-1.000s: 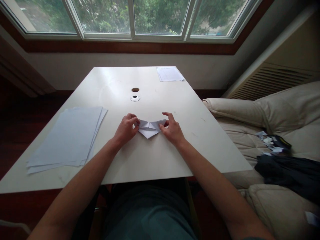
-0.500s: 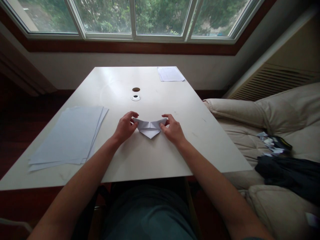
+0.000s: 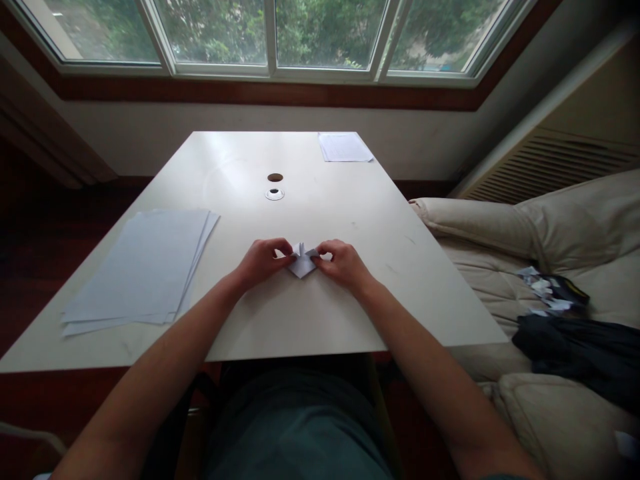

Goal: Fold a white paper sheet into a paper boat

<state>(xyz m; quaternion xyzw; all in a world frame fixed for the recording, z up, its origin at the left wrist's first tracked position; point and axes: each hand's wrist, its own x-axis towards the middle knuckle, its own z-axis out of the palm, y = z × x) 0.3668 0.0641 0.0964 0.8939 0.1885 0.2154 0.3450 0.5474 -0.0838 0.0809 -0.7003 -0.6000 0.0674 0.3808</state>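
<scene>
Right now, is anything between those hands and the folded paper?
Nothing visible: the left hand and right hand both touch the folded paper directly, from either side, on the table. The paper stack lies apart, off to the left.

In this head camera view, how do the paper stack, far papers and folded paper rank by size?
Largest: the paper stack. Next: the far papers, though distance makes them look smaller. Smallest: the folded paper.

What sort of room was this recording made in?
Probably a room in a home, perhaps a study, though that can't be certain: a cream cushioned sofa with dark cloth lying on it stands beside a white table, and a wide window looks onto trees.
</scene>
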